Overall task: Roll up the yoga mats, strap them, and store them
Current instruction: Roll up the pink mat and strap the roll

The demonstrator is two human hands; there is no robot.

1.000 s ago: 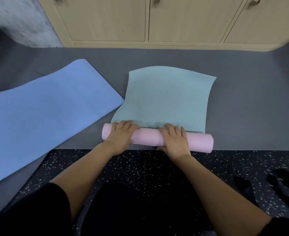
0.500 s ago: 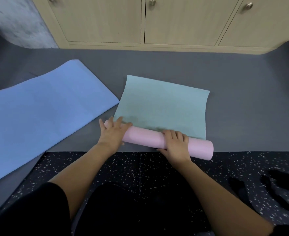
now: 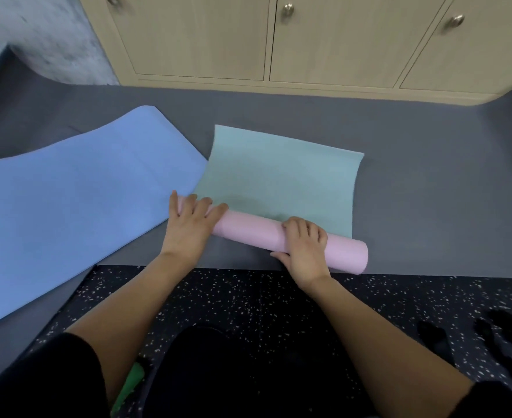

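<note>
A yoga mat, pink outside and teal inside, lies half rolled on the grey floor. Its pink roll (image 3: 248, 233) runs slantwise from left to lower right, and its flat teal part (image 3: 281, 179) stretches away from me. My left hand (image 3: 191, 227) rests on the roll's left end with fingers spread and straight. My right hand (image 3: 304, 248) grips the roll right of its middle, fingers curled over the top and thumb on the near side. A blue mat (image 3: 67, 200) lies unrolled to the left, its corner touching the teal mat's left edge.
Wooden cupboards (image 3: 278, 40) with round knobs stand along the far edge of the grey floor covering (image 3: 429, 191). Near me is black speckled flooring (image 3: 248, 297). Black straps (image 3: 490, 339) lie at the lower right. A green object (image 3: 131, 384) shows by my left knee.
The roll has moved forward over the teal mat, leaving less of it flat. Its left end has gone further than the right, so it now slants. My right fingers have curled round it.
</note>
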